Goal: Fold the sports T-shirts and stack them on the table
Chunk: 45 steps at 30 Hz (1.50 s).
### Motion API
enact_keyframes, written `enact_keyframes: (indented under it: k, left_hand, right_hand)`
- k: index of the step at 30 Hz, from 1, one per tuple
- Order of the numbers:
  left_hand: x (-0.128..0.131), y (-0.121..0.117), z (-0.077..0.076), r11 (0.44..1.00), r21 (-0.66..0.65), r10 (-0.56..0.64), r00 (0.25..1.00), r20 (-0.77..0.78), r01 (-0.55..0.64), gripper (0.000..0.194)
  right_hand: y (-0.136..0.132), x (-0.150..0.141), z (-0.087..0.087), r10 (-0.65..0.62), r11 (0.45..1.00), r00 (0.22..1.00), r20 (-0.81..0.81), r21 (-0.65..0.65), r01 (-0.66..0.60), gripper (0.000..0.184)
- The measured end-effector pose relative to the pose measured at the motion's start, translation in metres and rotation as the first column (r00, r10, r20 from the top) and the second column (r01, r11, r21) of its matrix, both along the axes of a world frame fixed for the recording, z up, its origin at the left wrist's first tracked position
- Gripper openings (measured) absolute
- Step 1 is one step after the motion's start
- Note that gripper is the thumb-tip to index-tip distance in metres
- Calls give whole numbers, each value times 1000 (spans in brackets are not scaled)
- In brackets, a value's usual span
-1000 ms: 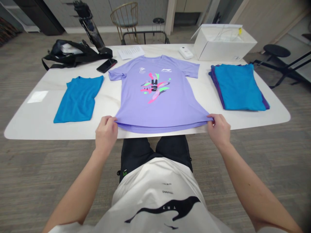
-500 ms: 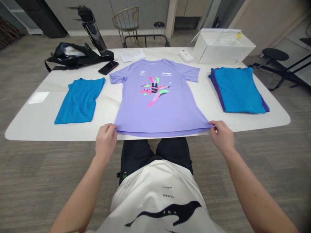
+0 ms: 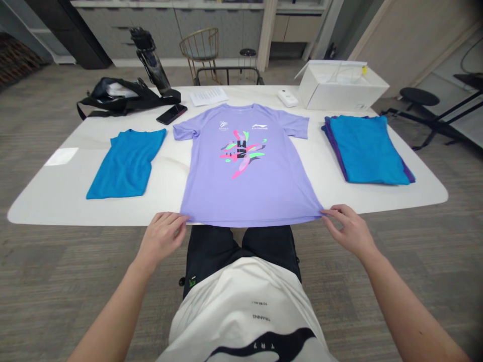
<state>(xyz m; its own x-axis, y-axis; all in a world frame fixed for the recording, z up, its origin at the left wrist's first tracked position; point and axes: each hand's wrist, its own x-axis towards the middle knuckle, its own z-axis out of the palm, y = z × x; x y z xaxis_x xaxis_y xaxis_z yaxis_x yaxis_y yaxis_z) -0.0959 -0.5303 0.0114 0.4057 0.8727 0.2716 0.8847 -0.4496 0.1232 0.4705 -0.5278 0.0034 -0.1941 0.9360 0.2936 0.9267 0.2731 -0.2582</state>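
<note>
A lavender T-shirt (image 3: 249,193) lies spread flat and face up on the white table, its collar away from me and its hem along the near edge. Colourful print covers its chest. My left hand (image 3: 164,236) is at the left hem corner, thumb and fingertips closed on the fabric. At the right hem corner, my right hand (image 3: 349,231) pinches the cloth lightly between thumb and index finger. A folded blue garment (image 3: 128,163) lies to the left of the shirt. On the right rests a stack of folded blue and purple garments (image 3: 366,151).
Along the back of the white table (image 3: 49,196) are a black bag (image 3: 124,98), a dark bottle (image 3: 153,63), a phone (image 3: 172,114), a paper sheet (image 3: 209,96), a small white device (image 3: 288,98) and a white box (image 3: 339,88). A chair (image 3: 199,48) and stools stand beyond.
Both hands have come toward me, drawing the hem down to the table's near edge. The lower layer that showed under the front hem is now nearly covered. My view has tilted up slightly.
</note>
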Motion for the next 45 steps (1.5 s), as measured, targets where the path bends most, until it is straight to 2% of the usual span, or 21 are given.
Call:
enact_keyframes:
  k: [3,5,8,11,13,17,20,24,27,28,30,34,36,38,41,43,45]
  left_hand:
    - [12,11,2,1000,5,17,996,83,-18,23]
    - [20,16,3,1000,-29,-5,998,56,7,22]
    - [24,13,1,992,-108,-61,998,2,61,21]
    - [21,6,2,985,-141,-100,995,13,101,22]
    - [20,10,5,984,-135,-110,993,33,114,22]
    - [33,47,11,991,-99,-92,996,17,93,24]
    - [47,76,6,999,-43,-28,999,-37,27,25]
    - [52,83,-4,999,-34,-14,997,-82,11,24]
    - [45,90,-2,999,-42,-21,998,-57,18,24]
    - [43,101,1,999,-41,-19,998,-52,17,25]
    - [40,137,7,1000,-28,-11,999,-44,10,26]
    - [47,252,13,997,31,68,997,-35,-67,31]
    - [50,310,11,983,52,175,984,-17,-174,37]
    - [50,355,6,945,34,326,945,20,-326,44]
    - [37,393,-6,851,-118,512,859,-26,-511,52]
    - [25,399,-14,810,-189,547,832,-99,-555,53]
    - [14,399,-19,806,-195,541,829,-142,-559,53]
  right_hand:
    - [14,-16,9,-30,999,997,-77,16,32,26]
    - [21,-27,10,23,999,996,-89,-25,-25,24]
    - [22,-32,8,130,985,991,-38,-113,-133,23]
    - [16,-28,6,136,983,990,36,-132,-130,27]
    - [19,-28,9,124,984,990,63,-138,-114,31]
    - [54,-49,16,128,985,991,25,-119,-124,28]
    - [84,-68,15,129,989,991,38,-82,-126,25]
    - [95,-70,9,137,984,985,101,-131,-124,28]
    - [105,-61,11,124,979,988,89,-174,-108,31]
    - [116,-59,13,110,980,991,79,-174,-95,31]
    - [153,-57,17,68,986,996,58,-157,-58,30]
    - [270,-61,16,-41,996,999,-7,-84,41,28]
    - [329,-60,11,-110,993,993,-32,-42,108,31]
    - [375,-57,4,-204,978,979,-19,-55,203,38]
    - [408,-48,-8,-377,913,923,70,-139,383,46]
    - [412,-41,-14,-459,865,878,137,-160,477,50]
    - [410,-36,-18,-488,847,855,177,-138,513,52]
